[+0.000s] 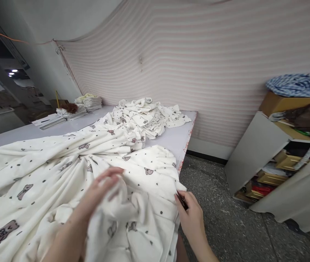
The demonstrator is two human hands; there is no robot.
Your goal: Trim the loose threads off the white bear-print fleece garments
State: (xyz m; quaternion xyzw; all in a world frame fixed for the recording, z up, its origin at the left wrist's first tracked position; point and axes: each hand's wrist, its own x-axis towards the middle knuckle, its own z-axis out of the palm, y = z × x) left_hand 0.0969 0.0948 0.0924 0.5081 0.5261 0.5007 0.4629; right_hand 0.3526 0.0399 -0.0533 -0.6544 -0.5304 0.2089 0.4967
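White fleecy fabric [144, 225] with bear prints and small dark dots lies in loose folds over the near part of the table. My left hand [100, 189], blurred by motion, has its fingers bent over a raised fold of this fabric; its thumb is hidden. At the fabric's right edge, my right hand [191, 211] is closed around a small dark tool [181, 200] that looks like thread snips. Its tip points up and left, close to the cloth. Most of the tool is covered by the fingers.
A heap of the same fabric [144, 116] sits farther back on the grey table [168, 137]. Folded cloth stacks [89, 103] stand at the back left. To the right is a cabinet [255, 145] with drawers, cloth piled on top and a draped sheet [294, 193].
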